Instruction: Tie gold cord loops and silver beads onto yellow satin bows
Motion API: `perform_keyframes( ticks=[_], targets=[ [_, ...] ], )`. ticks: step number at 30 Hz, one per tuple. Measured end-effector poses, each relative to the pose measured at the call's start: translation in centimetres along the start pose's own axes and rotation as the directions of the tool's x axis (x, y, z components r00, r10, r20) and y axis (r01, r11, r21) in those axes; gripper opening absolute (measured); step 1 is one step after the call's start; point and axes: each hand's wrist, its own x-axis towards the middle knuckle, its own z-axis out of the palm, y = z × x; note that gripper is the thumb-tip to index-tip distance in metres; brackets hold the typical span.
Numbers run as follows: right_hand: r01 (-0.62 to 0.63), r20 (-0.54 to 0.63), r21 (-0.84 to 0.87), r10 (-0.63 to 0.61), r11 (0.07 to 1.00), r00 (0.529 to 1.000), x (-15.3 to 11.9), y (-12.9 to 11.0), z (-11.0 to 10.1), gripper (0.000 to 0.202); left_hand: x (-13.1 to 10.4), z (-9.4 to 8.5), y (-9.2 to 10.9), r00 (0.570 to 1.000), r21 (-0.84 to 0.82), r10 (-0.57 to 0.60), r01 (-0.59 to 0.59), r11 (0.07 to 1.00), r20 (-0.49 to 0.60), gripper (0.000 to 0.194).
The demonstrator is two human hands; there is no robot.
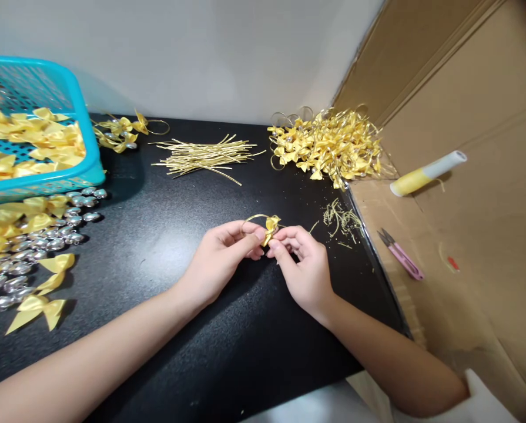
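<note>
A small yellow ribbon bow is pinched between both hands above the black table. My left hand grips its left side with thumb and forefinger, and a loop of gold cord arches over those fingertips. From the right, my right hand has its thumb and finger closed at the bow's right edge; whether it pinches the ribbon or a cord end is hidden by the fingers. Short gold cord clippings lie just beyond my right hand.
Loose gold cords lie at the back, beside a heap of finished-looking bows with loops. On the left are a blue basket of bows, silver beads and loose bows. Pink thread snips and a yellow-white tube rest on cardboard.
</note>
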Motion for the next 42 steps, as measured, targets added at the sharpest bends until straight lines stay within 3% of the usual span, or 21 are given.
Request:
perform_keyframes(
  ticks=[4,9,19,30,38,42],
  targets=[
    [0.035,-0.005,-0.086,-0.036,0.996,0.999,0.11,0.05,-0.34,0.004,0.22,-0.26,-0.08,0.999,-0.055,0.029,-0.03,0.998,-0.029,0.009],
    [0.045,-0.006,-0.12,-0.046,0.992,0.999,0.24,0.1,-0.36,0.007,0.24,-0.38,-0.29,0.999,-0.124,-0.05,0.048,0.991,-0.013,0.015],
    [0.124,-0.002,-0.233,-0.129,0.965,0.992,0.08,0.03,-0.22,0.009,0.35,-0.43,-0.22,0.996,-0.141,-0.084,0.085,0.986,0.013,0.011],
    [0.295,0.043,-0.448,-0.309,0.844,0.95,0.26,0.38,-0.56,0.011,0.71,-0.94,0.26,0.979,-0.108,-0.19,0.197,0.974,0.071,0.011],
    [0.195,0.054,-0.362,-0.189,0.911,0.981,0.23,0.2,-0.39,0.012,0.64,-0.54,0.1,0.991,-0.058,-0.132,0.132,0.99,0.002,0.003],
    [0.31,-0.02,-0.429,-0.352,0.848,0.936,0.4,-0.52,-0.82,0.011,0.54,-0.25,0.05,0.995,-0.035,-0.098,0.097,0.995,-0.032,0.007]
  ],
)
